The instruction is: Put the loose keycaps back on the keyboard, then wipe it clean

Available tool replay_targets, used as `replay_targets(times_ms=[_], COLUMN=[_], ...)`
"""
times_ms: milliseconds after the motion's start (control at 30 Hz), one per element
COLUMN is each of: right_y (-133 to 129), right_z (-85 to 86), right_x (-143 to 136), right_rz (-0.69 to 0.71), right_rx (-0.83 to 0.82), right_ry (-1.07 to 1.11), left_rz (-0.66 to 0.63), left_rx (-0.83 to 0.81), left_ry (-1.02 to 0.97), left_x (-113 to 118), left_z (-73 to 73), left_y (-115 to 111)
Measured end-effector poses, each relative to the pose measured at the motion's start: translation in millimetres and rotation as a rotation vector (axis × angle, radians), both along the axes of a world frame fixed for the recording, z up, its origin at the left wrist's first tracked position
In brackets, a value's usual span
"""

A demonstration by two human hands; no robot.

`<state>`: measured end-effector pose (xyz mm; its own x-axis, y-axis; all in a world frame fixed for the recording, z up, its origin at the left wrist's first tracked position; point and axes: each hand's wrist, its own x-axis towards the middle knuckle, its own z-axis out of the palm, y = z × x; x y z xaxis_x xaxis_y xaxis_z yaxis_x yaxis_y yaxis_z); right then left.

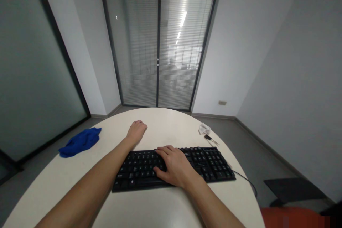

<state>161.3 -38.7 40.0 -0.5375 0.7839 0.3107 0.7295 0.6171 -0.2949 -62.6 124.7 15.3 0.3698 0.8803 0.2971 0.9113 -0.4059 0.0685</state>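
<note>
A black keyboard (208, 164) lies on the pale round table (144, 208). My right hand (172, 165) rests over the middle of its keys, fingers apart and holding nothing. Beyond the keyboard's upper left edge, my left hand (137, 131) is on the tabletop with its fingers curled down; whether anything is under them is hidden. My left forearm passes beside the keyboard's left end.
A crumpled blue cloth (81, 143) lies at the table's left edge. Near the right edge are a crumpled white tissue (204, 128) and a small black-ended item (208, 137). The keyboard's cable (247, 179) hangs over the right edge, near a red seat (291, 217).
</note>
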Motion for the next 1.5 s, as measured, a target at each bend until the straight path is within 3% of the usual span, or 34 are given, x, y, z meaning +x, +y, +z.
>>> replay_targets(times_ms=[200, 400, 600, 700, 933, 1133, 1500], right_y=[-0.4, -0.3, 1.1, 1.5, 1.8, 0.7, 0.4], right_z=[1.5, 2.4, -1.8, -3.8, -5.6, -4.4, -3.8], right_x=[-0.6, -1.2, -1.4, -2.8, -6.0, -8.7, -8.0], right_rz=[0.002, -0.003, -0.011, -0.022, -0.005, 0.052, 0.089], right_rx=[0.005, 0.005, 0.001, 0.004, 0.012, 0.002, -0.052], right_ry=[-0.011, -0.013, 0.030, 0.045, 0.065, 0.082, 0.038], left_rz=[-0.007, -0.029, -0.024, -0.028, -0.018, -0.034, -0.047], left_rx=[-0.064, -0.085, -0.249, -0.247, -0.195, -0.259, -0.284], left_ry=[-0.061, -0.175, -0.671, -0.726, -0.703, -0.790, -0.724], left_x=[7.5, 16.8, 14.2, 9.4, 2.9, 3.8, 0.7], left_z=[3.5, 7.9, 9.2, -0.1, -14.9, -18.5, -18.0], left_y=[-24.1, -66.0, -106.7, -117.7, -121.8, -118.9, -117.2])
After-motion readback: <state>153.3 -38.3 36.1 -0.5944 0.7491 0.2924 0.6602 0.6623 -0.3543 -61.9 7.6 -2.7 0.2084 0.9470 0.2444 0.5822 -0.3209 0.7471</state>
